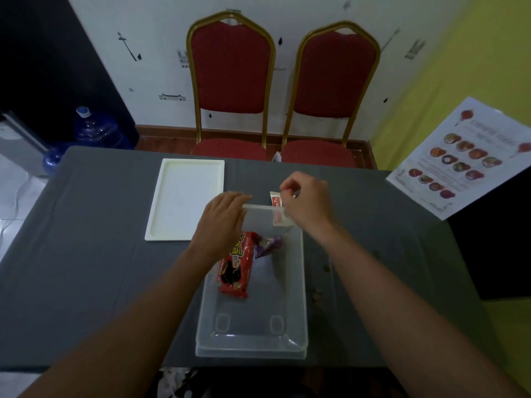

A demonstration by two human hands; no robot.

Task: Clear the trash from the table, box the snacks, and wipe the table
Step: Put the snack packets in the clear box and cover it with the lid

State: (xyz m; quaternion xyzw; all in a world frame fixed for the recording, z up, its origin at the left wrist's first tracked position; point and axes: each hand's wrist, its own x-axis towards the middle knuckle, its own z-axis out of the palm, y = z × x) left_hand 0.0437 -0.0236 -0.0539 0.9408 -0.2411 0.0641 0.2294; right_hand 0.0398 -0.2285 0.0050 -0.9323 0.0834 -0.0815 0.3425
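A clear plastic box [298,285] stands on the grey table [86,268] in front of me. Inside it lie a red biscuit pack [236,268] and a small purple wrapped snack [268,244]. My left hand [221,222] rests on the box's far rim at its left corner. My right hand [307,202] pinches a white and red Choco Pie packet [276,201] over the far rim, the packet hanging partly into the box. A white lid [186,196] lies flat to the left of the box.
Small brown crumbs [324,268] dot the cloth right of the box. Two red chairs [232,90] stand behind the table. A printed menu sheet [465,156] sits at the right. Blue water jugs [92,130] stand on the floor at the left.
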